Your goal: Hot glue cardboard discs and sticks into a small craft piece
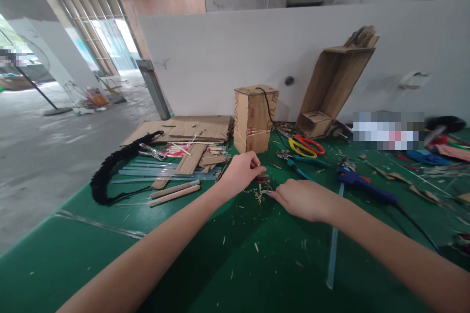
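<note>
My left hand (241,171) is closed in a pinch above the table, beside a small heap of brown scraps. What its fingertips hold, if anything, is too small to make out. My right hand (299,199) is closed around a small thin blade (265,192), whose pale tip points left; the rest is hidden in the fingers. Below and between the hands lie pale wood shavings (259,198). Just behind my left hand stands an upright cardboard box (253,120) with a black cord over its top.
On the green table (205,274), left, lie wooden sticks (174,195), clear glue sticks (143,172), cardboard pieces (200,127) and a black fuzzy strip (101,178). Right are pliers (297,164), scissors (306,146), a blue glue gun (367,188) and a tall open cardboard box (332,85).
</note>
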{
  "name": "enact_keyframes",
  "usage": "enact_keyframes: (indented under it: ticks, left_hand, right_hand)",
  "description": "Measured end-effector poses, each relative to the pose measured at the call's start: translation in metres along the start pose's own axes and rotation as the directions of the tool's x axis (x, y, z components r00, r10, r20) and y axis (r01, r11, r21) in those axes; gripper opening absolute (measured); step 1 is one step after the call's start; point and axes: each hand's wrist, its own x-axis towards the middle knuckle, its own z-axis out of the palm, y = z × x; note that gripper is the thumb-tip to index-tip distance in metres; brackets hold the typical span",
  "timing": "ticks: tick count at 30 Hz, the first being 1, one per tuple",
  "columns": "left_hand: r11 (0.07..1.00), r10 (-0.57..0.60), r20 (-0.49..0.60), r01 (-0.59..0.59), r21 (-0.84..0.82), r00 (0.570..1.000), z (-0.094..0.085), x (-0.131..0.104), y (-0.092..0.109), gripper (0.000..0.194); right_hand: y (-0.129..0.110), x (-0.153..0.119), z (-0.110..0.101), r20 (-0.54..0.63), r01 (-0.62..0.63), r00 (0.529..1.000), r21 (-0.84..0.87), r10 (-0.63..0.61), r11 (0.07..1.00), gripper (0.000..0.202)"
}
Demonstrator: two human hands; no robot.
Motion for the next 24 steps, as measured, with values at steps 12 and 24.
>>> enact_keyframes:
  ticks: [12,24]
  left_hand:
    - [1.0,-0.006,0.019,0.007,-0.023,1.0,-0.001,0.001,0.001,0.011]
    - [0.999,-0.017,0.025,0.018,-0.041,1.0,-0.001,0.0,0.0,0.011]
  right_hand:
    - [0.001,0.002,0.014,-0.121,-0.015,0.993,-0.088,0.005,0.996,0.047]
    - [0.0,0.003,0.017,-0.201,-0.06,0.979,-0.133,0.032,0.989,0.046]
